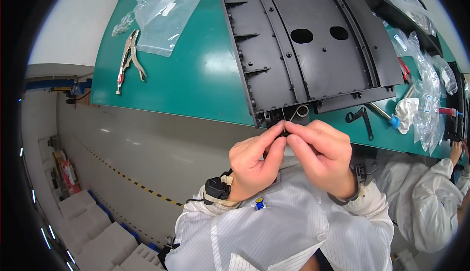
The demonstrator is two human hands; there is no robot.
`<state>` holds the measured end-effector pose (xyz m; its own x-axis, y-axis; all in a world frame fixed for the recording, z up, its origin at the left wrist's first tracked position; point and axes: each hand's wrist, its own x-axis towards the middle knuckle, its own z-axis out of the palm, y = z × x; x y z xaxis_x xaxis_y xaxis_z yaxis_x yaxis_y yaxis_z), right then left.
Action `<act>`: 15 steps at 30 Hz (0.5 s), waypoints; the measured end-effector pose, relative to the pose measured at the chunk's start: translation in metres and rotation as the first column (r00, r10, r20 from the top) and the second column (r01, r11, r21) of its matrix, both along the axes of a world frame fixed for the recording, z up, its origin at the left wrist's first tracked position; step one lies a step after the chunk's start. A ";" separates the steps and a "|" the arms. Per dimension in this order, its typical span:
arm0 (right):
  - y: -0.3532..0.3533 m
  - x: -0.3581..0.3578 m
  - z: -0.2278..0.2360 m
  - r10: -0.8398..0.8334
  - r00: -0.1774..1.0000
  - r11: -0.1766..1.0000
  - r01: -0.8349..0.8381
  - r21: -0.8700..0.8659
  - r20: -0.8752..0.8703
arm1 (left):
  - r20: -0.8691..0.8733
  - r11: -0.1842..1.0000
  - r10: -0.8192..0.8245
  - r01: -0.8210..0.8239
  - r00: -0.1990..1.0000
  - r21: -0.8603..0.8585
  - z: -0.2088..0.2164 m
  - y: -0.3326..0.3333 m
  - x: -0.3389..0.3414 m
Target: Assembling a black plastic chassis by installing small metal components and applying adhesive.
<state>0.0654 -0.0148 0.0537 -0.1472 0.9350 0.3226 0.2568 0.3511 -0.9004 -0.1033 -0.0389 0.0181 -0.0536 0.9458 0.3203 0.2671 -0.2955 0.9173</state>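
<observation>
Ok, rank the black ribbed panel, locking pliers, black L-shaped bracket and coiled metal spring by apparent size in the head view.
Black ribbed panel
Locking pliers
Black L-shaped bracket
Coiled metal spring, as far as it shows

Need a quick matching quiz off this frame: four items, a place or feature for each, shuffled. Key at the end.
Items
1. Locking pliers
2. Black panel
3. Crumpled white cloth
4. Looped metal wire

Places and features
A. At the fingertips of the left hand and right hand
B. Next to a blue tool end
C. On the left part of the green bench
D. Has oval openings

Pairs: 1-C, 2-D, 3-B, 4-A
</observation>
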 end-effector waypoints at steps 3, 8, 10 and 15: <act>-0.003 0.006 -0.002 -0.006 0.999 0.999 0.004 0.045 0.035 | 0.007 0.998 0.068 -0.068 0.998 -0.018 0.001 0.002 0.004; 0.002 0.023 -0.008 -0.129 0.967 0.964 0.071 0.255 0.218 | -0.005 0.997 0.052 -0.052 0.999 -0.053 0.004 0.001 0.002; 0.005 0.025 -0.005 -0.167 0.936 0.955 0.076 0.286 0.310 | -0.007 0.997 0.064 -0.064 0.998 -0.050 0.004 0.000 0.003; 0.011 0.029 -0.004 -0.148 0.902 0.955 0.024 0.294 0.406 | -0.001 0.996 0.082 -0.082 0.997 -0.046 0.003 0.000 0.005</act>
